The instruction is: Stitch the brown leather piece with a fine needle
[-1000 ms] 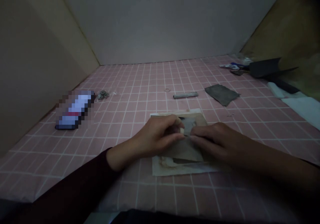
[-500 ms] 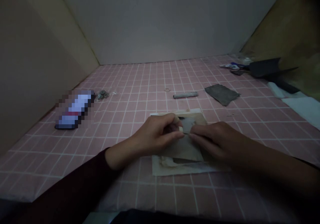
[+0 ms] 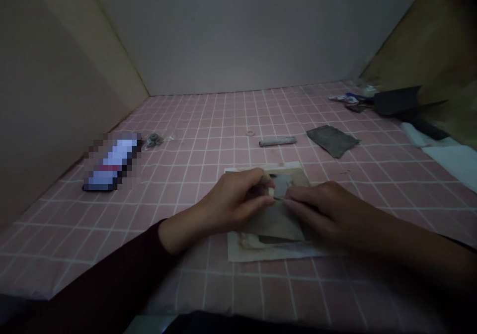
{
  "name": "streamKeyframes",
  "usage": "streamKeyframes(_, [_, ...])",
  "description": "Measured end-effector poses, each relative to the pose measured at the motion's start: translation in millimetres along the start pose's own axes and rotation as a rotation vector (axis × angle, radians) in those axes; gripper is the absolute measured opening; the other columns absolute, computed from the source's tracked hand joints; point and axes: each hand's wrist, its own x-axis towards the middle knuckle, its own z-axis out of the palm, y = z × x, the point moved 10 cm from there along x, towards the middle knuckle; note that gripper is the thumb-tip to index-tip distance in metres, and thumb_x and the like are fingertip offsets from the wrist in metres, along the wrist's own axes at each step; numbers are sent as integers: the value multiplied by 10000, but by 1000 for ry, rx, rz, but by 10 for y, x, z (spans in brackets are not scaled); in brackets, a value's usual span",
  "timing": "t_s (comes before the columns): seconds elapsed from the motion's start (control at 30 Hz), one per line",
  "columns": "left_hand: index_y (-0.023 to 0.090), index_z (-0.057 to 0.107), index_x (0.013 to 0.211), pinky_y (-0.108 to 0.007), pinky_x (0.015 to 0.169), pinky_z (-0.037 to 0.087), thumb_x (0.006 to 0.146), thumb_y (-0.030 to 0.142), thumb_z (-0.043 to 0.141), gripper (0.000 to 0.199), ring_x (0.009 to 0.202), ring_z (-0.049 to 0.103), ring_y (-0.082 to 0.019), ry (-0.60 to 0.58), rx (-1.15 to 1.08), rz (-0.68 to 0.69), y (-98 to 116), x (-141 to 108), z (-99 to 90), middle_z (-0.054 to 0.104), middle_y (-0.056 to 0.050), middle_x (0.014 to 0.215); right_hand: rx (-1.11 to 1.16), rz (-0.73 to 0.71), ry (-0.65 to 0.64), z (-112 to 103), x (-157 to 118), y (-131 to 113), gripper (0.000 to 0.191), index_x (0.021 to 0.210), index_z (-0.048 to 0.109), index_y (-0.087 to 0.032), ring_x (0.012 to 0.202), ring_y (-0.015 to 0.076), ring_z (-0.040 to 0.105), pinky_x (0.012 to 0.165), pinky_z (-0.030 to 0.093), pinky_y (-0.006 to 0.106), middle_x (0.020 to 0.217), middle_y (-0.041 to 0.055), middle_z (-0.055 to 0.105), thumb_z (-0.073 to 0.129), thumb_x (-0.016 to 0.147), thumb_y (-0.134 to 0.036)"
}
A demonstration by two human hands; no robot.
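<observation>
My left hand (image 3: 238, 197) is closed, with a small cream-coloured piece (image 3: 272, 192) pinched between thumb and fingers. Close on its right, my right hand (image 3: 316, 205) is closed in a pinch; a thin, dark sliver (image 3: 280, 199) shows at its fingertips, too small to name, pointing at the cream piece. Both hands are above a greyish sheet (image 3: 279, 224), which lies on stained white paper (image 3: 238, 254). The hands cover much of the sheet and paper.
A pink checked cloth (image 3: 201, 150) covers the table. Beyond the hands lie a pale ring (image 3: 250, 133), a grey roll (image 3: 278, 141) and a dark grey sheet (image 3: 333, 141). A phone (image 3: 114, 164) and a small clear bag (image 3: 152, 141) are left; black folded material (image 3: 397, 100) is right.
Both hands stay in nearly the same place and grip. The whole view has shifted very slightly; nothing else has visibly moved.
</observation>
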Motion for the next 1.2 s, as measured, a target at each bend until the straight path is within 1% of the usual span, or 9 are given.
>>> streamKeyframes(0.13, [173, 548, 1009, -271, 760, 453, 880, 227, 557, 140, 869, 581, -157, 19, 67, 101, 104, -16, -21, 623, -42, 962, 161, 13, -91, 5, -8, -29, 364, 645, 474, -183, 554, 109, 485, 544, 345, 241, 592, -26, 497, 375, 968, -320])
streamKeyframes(0.3, [149, 566, 915, -216, 637, 444, 877, 330, 583, 185, 716, 571, -116, -8, -110, -47, -22, -1, -4, 594, -1, 776, -19, 8, 12, -14, -32, -21, 305, 675, 466, -188, 520, 108, 461, 542, 308, 261, 571, -30, 483, 396, 953, -294])
streamKeyframes(0.4, [150, 567, 923, -215, 640, 441, 877, 318, 585, 175, 718, 572, -115, -5, -83, -49, -33, 8, 2, 599, 1, 777, -86, 26, 44, -13, -28, 7, 280, 695, 473, -189, 520, 114, 463, 544, 298, 270, 579, -24, 492, 405, 945, -293])
streamKeyframes(0.57, [165, 548, 1042, -261, 731, 451, 888, 227, 550, 165, 837, 586, -149, 38, 101, 97, 83, -12, -26, 614, -33, 922, 158, 28, -57, -9, -6, 3, 354, 636, 473, -183, 551, 113, 488, 550, 347, 249, 577, -25, 490, 392, 957, -308])
streamKeyframes(0.67, [155, 552, 1047, -264, 744, 448, 894, 239, 546, 174, 855, 583, -150, 54, 108, 124, 117, -23, -47, 610, -40, 941, 234, 18, -85, -7, -3, -8, 360, 650, 498, -184, 565, 116, 506, 549, 364, 241, 587, -24, 505, 389, 960, -331])
streamKeyframes(0.9, [153, 567, 923, -219, 646, 446, 875, 331, 590, 185, 727, 576, -116, 0, -72, -39, -24, 12, 0, 600, 3, 780, -62, 18, 45, -10, -8, 3, 282, 684, 483, -186, 525, 117, 472, 544, 303, 267, 573, -24, 496, 409, 942, -271])
streamKeyframes(0.97, [157, 561, 945, -226, 664, 451, 875, 315, 590, 175, 746, 584, -121, 4, -51, -23, -13, 13, -3, 611, -3, 809, -20, 20, 19, -2, -9, -2, 299, 673, 478, -185, 522, 114, 469, 544, 310, 266, 568, -26, 489, 402, 948, -276])
streamKeyframes(1.1, [173, 548, 1026, -273, 751, 454, 883, 225, 554, 152, 864, 588, -155, 34, 85, 90, 96, -8, -35, 620, -38, 947, 203, 37, -77, 0, -8, -16, 352, 659, 503, -181, 563, 118, 498, 553, 360, 252, 589, -22, 500, 378, 964, -305])
streamKeyframes(1.2, [159, 553, 1026, -266, 753, 454, 884, 241, 562, 165, 860, 587, -149, 38, 56, 89, 98, -16, -46, 618, -42, 951, 228, 44, -91, 5, -9, -19, 359, 656, 498, -181, 569, 119, 501, 551, 365, 247, 589, -22, 492, 374, 965, -316])
